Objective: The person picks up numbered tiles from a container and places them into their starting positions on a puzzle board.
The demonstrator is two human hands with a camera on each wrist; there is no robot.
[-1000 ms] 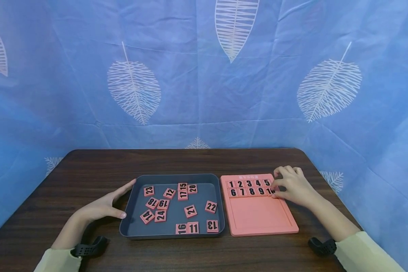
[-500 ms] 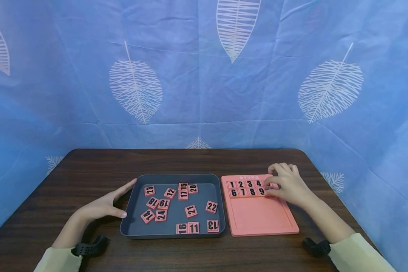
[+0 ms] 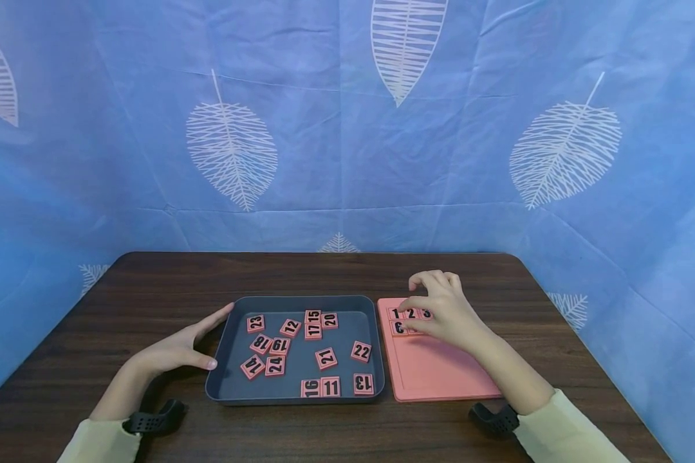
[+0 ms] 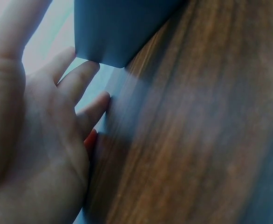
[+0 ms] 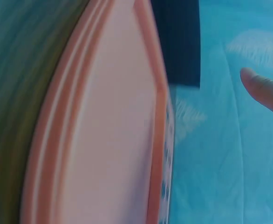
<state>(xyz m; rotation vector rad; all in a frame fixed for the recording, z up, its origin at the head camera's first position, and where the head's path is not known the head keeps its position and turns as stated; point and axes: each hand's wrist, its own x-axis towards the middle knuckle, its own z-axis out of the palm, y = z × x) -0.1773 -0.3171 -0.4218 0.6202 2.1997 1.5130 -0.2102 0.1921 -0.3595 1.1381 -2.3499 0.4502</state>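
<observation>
My left hand (image 3: 170, 349) spreads its thumb and straight fingers against the left side of a dark grey tray (image 3: 231, 386). In the left wrist view the fingertips meet the tray's corner (image 4: 120, 30). Pink number tiles (image 3: 326, 358) lie scattered in the tray at various angles. Over the pink number puzzle board (image 3: 440, 370), my right hand (image 3: 448, 315) hovers with thumb and fingers apart, holding nothing. Tiles 1, 2 and 3 (image 3: 411, 314) show in the board's top row; the hand hides the tiles further right. The right wrist view shows the extended thumb (image 5: 264, 91) beyond the board's edge.
Tray and board stand side by side on a dark wooden table (image 3: 266, 431). A blue cloth with white leaf prints (image 3: 336, 161) hangs behind the table. A black band (image 3: 153, 419) sits on each wrist.
My right hand has left the tiles at the right end of the board's second row and moved left across the board, toward the tray. My left hand stays at the tray.
</observation>
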